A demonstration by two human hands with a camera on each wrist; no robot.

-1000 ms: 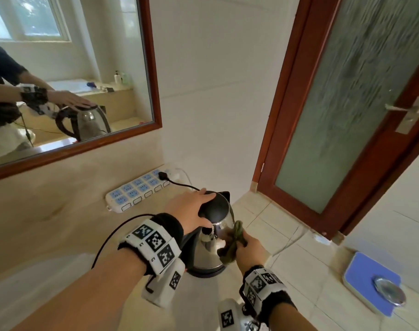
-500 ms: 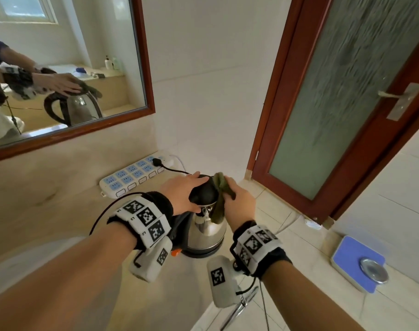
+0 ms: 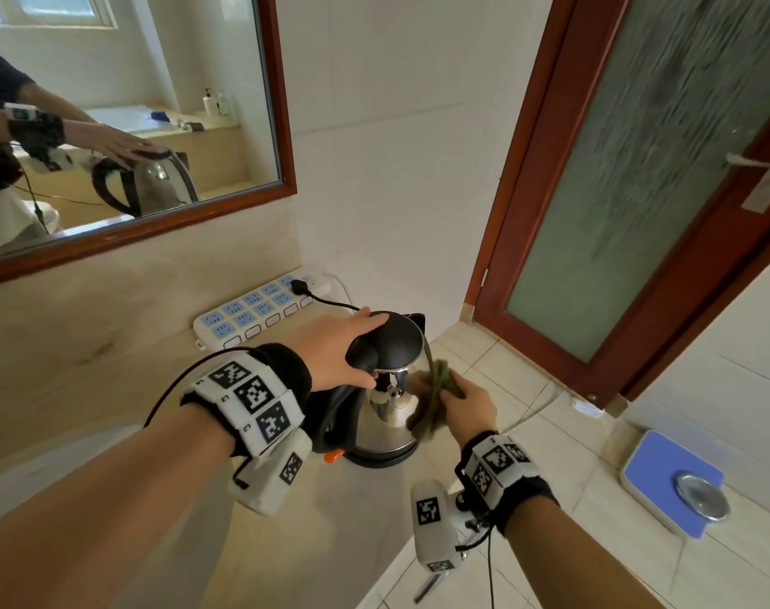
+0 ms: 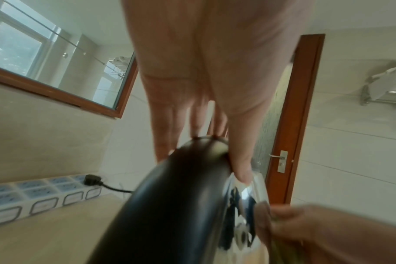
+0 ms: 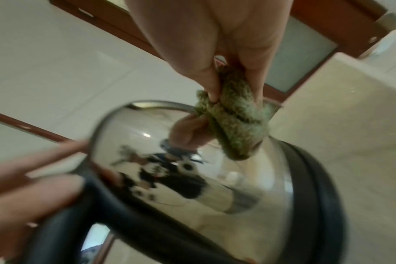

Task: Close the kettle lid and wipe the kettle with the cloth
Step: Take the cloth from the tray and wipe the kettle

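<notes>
A steel kettle [image 3: 385, 421] with a black lid [image 3: 394, 340] and black handle stands on its base on the beige counter [image 3: 352, 525]. The lid is down. My left hand [image 3: 334, 351] lies flat on the lid with straight fingers, the thumb beside the handle top; the left wrist view shows the left hand [image 4: 192, 92] over the lid [image 4: 176, 192]. My right hand [image 3: 468, 408] grips a bunched green cloth [image 3: 435, 391] against the kettle's right side. In the right wrist view the cloth [image 5: 237, 123] touches the shiny kettle [image 5: 181, 178] near its rim.
A white and blue power strip [image 3: 260, 309] with a black plug [image 3: 299, 287] lies behind the kettle by the wall. A mirror [image 3: 132, 125] hangs above. The counter edge runs just right of the kettle. Below are floor tiles, a blue scale [image 3: 673, 481] and a wooden door [image 3: 638, 169].
My right hand carried the cloth up from the kettle's side to beside the lid, then back down to the side. My left hand stayed on the lid.
</notes>
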